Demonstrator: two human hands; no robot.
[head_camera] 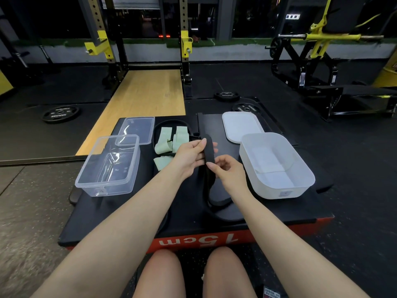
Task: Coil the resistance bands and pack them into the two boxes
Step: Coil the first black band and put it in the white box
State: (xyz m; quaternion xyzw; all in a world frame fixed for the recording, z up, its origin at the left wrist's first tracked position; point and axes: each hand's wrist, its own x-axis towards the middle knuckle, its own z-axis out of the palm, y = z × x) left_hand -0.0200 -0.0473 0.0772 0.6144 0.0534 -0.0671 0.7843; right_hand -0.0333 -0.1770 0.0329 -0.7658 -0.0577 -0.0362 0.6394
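Both hands are working on the black band over the black pad. The left hand is holding its top and the right hand is pinching it lower down. The clear box, left of the pad's middle, and the white box, right of it, are both sitting empty. The green bands are waiting behind the hands, so the job looks barely begun.

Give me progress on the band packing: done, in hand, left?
Done: nothing packed; the clear box and white box hold no bands, lids off. In hand: the left hand and right hand grip the black band, its tail lying loose on the platform. Left: finish that coil, the green bands, then box them all.
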